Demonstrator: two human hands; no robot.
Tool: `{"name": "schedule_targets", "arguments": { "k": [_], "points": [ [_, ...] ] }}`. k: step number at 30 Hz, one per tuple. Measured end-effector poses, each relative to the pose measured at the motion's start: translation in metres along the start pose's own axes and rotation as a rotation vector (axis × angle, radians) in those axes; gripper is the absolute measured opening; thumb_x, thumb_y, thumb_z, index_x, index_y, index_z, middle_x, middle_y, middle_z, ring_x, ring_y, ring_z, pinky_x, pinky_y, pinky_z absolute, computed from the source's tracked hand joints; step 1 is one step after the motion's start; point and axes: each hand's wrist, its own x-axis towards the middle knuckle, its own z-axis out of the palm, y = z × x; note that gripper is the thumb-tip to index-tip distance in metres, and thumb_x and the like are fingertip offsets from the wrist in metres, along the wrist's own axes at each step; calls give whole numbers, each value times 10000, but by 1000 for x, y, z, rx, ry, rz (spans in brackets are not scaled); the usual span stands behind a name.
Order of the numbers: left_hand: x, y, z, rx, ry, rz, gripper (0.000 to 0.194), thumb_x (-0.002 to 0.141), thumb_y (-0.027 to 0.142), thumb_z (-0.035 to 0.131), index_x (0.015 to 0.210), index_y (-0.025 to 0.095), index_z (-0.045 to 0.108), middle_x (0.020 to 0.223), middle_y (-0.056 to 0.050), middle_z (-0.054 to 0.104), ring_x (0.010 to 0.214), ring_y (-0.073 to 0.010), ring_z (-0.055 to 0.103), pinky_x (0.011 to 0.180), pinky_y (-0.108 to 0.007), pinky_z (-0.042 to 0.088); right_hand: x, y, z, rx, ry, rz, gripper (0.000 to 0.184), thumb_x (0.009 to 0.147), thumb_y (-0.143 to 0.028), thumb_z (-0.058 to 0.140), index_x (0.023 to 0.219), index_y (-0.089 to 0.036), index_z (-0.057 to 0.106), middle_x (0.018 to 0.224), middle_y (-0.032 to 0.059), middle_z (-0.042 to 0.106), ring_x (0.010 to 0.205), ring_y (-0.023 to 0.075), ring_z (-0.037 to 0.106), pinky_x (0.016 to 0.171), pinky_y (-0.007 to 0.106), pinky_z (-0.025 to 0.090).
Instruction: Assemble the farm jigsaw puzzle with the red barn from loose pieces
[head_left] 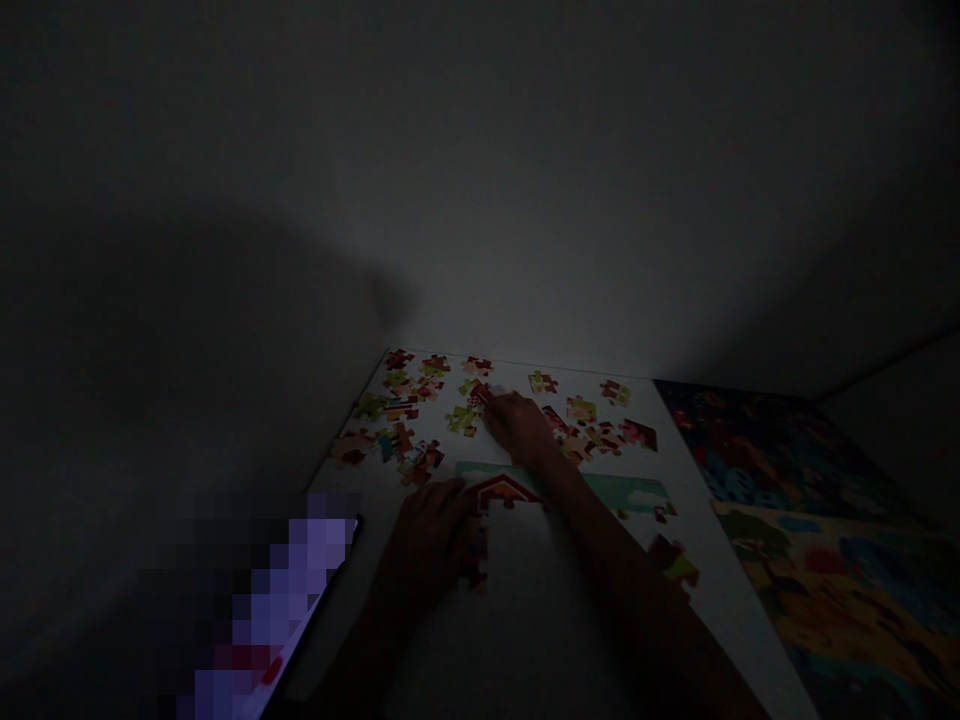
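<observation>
In the dim light, my right hand [519, 425] reaches over loose jigsaw pieces on a white tabletop [517, 600]. Its fingertips close on a red puzzle piece [480, 397] with white markings, at the edge of a cluster. A green puzzle piece [461, 420] lies just below it. My left hand [424, 525] rests flat, fingers stretched out, at the left side of a partly joined puzzle. That puzzle shows a teal sky strip [634, 493] and a red roof [502, 488]. My right forearm hides part of its top row.
Several loose pieces [397, 440] lie at the table's far left, and more [606, 437] at the right. A separate joined piece [675, 563] lies right of my forearm. Colourful picture sheets [847, 570] cover the right side. A lit, pixelated screen [292, 610] stands at lower left; a pale wall rises behind.
</observation>
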Motion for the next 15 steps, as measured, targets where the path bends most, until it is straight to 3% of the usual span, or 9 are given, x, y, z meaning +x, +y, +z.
{"name": "schedule_targets", "arguments": {
  "k": [8, 15],
  "points": [
    [1, -3, 2, 23, -13, 3, 308, 920, 168, 529, 1198, 216, 653, 1228, -91, 662, 1128, -260, 600, 935, -436, 531, 4, 8, 8, 20, 26, -34, 312, 988, -234, 440, 1181, -175, 678, 1063, 109, 722, 1000, 231, 614, 906, 316, 436],
    [-1, -6, 6, 30, 25, 21, 313, 928, 165, 492, 1186, 221, 659, 1220, -84, 669, 1127, -250, 607, 932, -421, 538, 5, 16, 16, 106, 76, -71, 248, 967, -201, 476, 1072, -181, 700, 1079, 87, 723, 1020, 211, 611, 962, 311, 423]
  ]
}}
